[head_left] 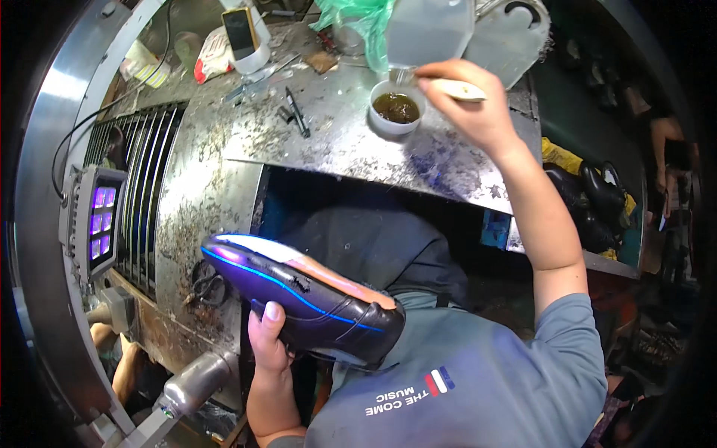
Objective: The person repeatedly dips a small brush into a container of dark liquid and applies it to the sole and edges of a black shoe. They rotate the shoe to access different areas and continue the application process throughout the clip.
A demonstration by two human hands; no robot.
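In the centre of the frame, a glossy black shoe with a bright blue line along its side (321, 317) is tilted, its toe toward the upper left and its heel toward the lower right, a white and tan strip showing along its upper edge. The left hand (269, 343), at lower centre-left, holds it with the thumb against the near side; the other fingers are mostly hidden. At the upper right, the right hand (478, 108) closes its fingers around a flat brush with a pale handle (457, 89), whose metal-banded end lies toward the rim of a round white plastic cup of dark amber liquid (396, 128); whether the brush touches the rim cannot be told. The cup stands on a stained, scuffed metal worktable (336, 145) across the upper middle. Left of the cup lies a slim black pen-like tool (297, 112), and above it hangs a crumpled green plastic bag (366, 22). At the left edge, a grey boxy lamp with violet-lit panels (101, 222) faces a row of metal bars (146, 179).
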